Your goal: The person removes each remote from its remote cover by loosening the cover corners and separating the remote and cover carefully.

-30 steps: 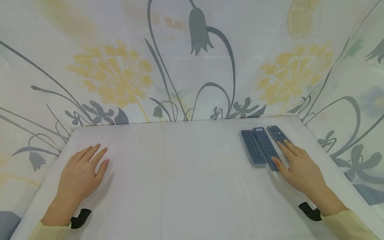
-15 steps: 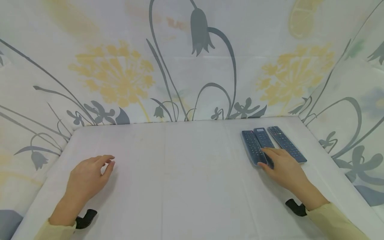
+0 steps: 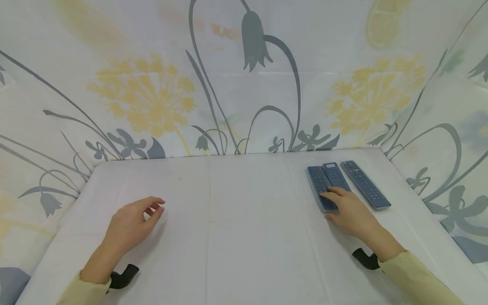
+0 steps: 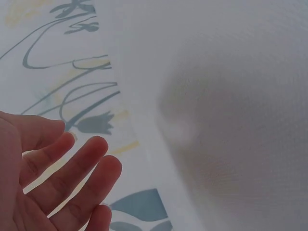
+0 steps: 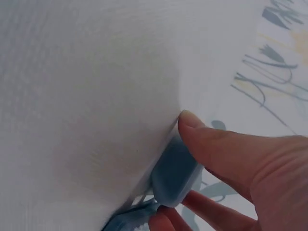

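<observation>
Three dark remote controls lie side by side on the white table: the left one (image 3: 318,182), the middle one (image 3: 336,174) and the right one (image 3: 366,185). My right hand (image 3: 352,214) is over the lower parts of the left and middle ones. Seen from the right wrist, its thumb and fingers are around the near end of a remote (image 5: 175,173), and part of another remote (image 5: 127,222) shows beside it. The middle remote's lower end is hidden under the hand. My left hand (image 3: 131,222) hovers above the table, holding nothing, with fingers loosely bent.
The white-covered table (image 3: 244,237) meets a flower-printed cloth (image 3: 228,84) at the back and both sides. Each wrist carries a black strap piece, the left one (image 3: 125,276) and the right one (image 3: 365,258).
My right hand has moved left, from the right and middle remotes to the left one, uncovering the right remote. My left hand has drifted right, its fingers bending from straight. The remotes stay put.
</observation>
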`<state>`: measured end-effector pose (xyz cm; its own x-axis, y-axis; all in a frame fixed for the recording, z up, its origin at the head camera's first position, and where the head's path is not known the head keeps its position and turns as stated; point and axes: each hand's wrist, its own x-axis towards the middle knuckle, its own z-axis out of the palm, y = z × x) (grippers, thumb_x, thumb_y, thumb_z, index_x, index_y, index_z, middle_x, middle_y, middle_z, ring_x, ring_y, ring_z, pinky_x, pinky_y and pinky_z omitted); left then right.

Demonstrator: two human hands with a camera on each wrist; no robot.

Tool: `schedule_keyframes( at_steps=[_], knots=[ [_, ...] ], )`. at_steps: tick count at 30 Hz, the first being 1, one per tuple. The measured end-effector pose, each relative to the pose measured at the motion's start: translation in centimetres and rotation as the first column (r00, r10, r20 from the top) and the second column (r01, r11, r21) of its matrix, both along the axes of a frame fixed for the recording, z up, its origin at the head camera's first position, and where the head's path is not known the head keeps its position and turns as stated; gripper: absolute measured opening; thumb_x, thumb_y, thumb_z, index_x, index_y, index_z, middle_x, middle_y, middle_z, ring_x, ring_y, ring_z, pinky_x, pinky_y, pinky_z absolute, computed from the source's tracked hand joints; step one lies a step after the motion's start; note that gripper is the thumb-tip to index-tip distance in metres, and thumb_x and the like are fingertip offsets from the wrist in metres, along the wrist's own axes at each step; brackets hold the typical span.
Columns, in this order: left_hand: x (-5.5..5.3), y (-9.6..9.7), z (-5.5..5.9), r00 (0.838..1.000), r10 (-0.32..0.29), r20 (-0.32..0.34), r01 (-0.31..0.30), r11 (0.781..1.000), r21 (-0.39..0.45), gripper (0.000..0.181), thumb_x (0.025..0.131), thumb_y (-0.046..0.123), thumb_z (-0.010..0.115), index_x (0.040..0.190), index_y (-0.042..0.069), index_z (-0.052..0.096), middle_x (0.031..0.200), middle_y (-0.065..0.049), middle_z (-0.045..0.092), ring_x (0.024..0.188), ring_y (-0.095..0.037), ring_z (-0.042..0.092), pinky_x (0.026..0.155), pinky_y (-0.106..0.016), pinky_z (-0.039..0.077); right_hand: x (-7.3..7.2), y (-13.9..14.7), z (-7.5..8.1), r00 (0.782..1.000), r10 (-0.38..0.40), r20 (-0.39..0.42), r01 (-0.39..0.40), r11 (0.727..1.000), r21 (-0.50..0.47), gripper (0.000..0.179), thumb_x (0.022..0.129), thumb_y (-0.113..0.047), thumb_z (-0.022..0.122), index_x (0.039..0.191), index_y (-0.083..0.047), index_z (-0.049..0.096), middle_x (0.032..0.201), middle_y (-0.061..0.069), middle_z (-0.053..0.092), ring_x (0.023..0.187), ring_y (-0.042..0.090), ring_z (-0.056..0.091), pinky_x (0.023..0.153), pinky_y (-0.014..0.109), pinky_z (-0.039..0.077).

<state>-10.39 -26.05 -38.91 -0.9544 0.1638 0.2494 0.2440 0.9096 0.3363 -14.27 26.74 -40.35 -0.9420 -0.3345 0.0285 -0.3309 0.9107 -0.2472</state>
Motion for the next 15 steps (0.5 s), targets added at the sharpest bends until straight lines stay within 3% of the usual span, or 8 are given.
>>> schedule_keyframes(
  at_steps=[8,11,15],
  knots=[
    [-0.1,0.5,-0.6,1.0,-0.021,0.01,0.02,0.996,0.089,0.016,0.093,0.015,0.069,0.109,0.012,0.073,0.093,-0.001,0.072,0.078,-0.022,0.065,0.067,-0.041,0.051,-0.3,-0.7,0.2,0.998,-0.05,-0.032,0.052,0.996,0.079,0.055,0.078,-0.021,0.086,0.127,-0.005,0.068,0.136,0.026,0.055,0.117,0.049,0.055,0.088,0.057,0.049],
    [-0.1,0.7,-0.9,0.999,-0.048,0.02,0.044,0.985,0.165,0.017,0.094,0.013,0.069,0.11,0.01,0.072,0.099,-0.002,0.073,0.09,-0.024,0.067,0.076,-0.045,0.053,-0.3,-0.9,0.2,0.998,-0.039,-0.047,0.043,0.995,0.087,0.046,0.081,-0.019,0.083,0.123,-0.007,0.071,0.135,0.026,0.057,0.118,0.049,0.055,0.09,0.057,0.048],
    [-0.2,0.9,-1.3,0.995,-0.096,0.036,0.084,0.965,0.25,0.021,0.094,0.01,0.068,0.114,0.007,0.071,0.106,-0.004,0.073,0.096,-0.025,0.067,0.077,-0.046,0.054,-0.1,-0.9,0.3,0.997,-0.03,-0.073,0.033,0.998,0.049,0.038,0.083,-0.017,0.081,0.119,-0.007,0.073,0.133,0.024,0.059,0.118,0.048,0.056,0.091,0.058,0.047]
  ],
)
